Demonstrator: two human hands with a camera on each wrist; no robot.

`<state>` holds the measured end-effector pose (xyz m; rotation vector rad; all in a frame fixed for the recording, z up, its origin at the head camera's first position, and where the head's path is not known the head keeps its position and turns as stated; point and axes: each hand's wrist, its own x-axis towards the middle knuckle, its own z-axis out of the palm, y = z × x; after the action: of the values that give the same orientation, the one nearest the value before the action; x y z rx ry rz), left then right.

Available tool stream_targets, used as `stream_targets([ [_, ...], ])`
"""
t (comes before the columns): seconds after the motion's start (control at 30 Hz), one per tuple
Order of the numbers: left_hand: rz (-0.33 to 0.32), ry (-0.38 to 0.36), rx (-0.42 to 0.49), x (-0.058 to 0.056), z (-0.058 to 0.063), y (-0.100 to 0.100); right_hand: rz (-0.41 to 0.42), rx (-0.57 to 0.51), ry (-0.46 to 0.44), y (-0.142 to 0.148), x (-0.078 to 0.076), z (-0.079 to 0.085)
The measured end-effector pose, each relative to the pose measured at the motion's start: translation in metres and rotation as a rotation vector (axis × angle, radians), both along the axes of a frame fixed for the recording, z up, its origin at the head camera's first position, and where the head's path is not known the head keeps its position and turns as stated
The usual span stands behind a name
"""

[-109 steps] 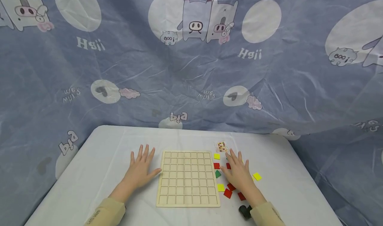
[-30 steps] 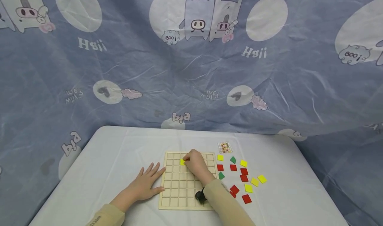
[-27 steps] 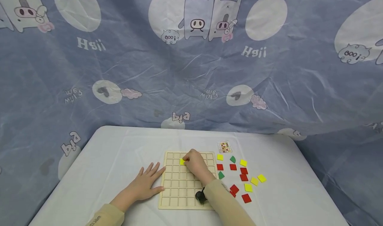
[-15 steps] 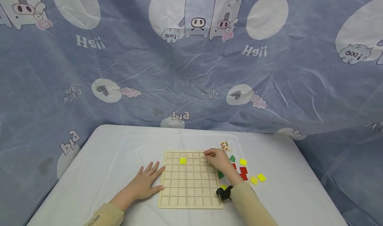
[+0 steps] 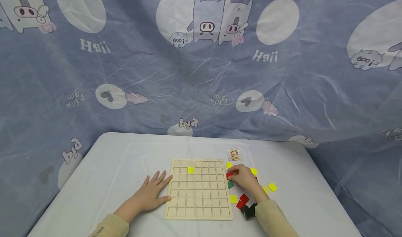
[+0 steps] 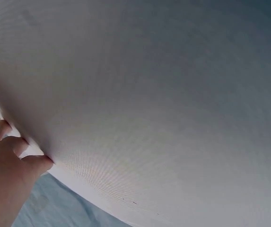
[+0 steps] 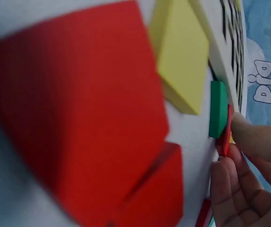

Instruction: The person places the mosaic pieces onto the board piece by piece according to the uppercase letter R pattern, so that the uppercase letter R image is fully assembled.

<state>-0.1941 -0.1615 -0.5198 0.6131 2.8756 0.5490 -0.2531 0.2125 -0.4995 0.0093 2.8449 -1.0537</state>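
My left hand (image 5: 147,194) lies with fingers spread at the left side of a wooden grid board (image 5: 198,219), its index fingertip and thumb tip right at the edge. In the left wrist view the left hand (image 6: 7,165) shows bent fingers at the white surface. A yellow square tile (image 5: 191,170) sits in a cell of the second row from the back. Just right of the board, my right hand (image 5: 246,178) pinches a red tile (image 5: 229,176) between thumb and fingers. The right wrist view shows that red tile (image 7: 225,135) tilted beside a green tile (image 7: 218,109).
Loose yellow tiles (image 5: 233,199), red tiles (image 5: 244,198) and a green tile (image 5: 230,184) lie right of the board. A small pattern card (image 5: 234,154) lies behind them. The right wrist camera (image 5: 249,212) overhangs the near tiles. Printed cloth (image 5: 201,73) hangs behind the table.
My right hand has let go of the yellow tile in the board and moved right, to the red tile. Since the oldest frame, my left hand has shifted nearer to me.
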Motion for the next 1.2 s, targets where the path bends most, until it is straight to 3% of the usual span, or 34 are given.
stream_targets([
  [0.4,-0.001,0.017,-0.004,-0.002,-0.001,0.001,-0.005,0.046,-0.032,0.000,0.004,0.005],
  [0.57,-0.003,0.010,0.009,-0.002,0.000,0.001,-0.039,0.023,0.016,0.000,0.004,0.011],
  [0.8,0.006,0.000,0.007,0.002,-0.002,-0.001,-0.054,-0.094,0.114,-0.021,-0.001,0.009],
  [1.2,0.004,0.006,0.003,0.001,-0.002,0.001,0.032,-0.230,0.118,-0.067,-0.013,0.001],
])
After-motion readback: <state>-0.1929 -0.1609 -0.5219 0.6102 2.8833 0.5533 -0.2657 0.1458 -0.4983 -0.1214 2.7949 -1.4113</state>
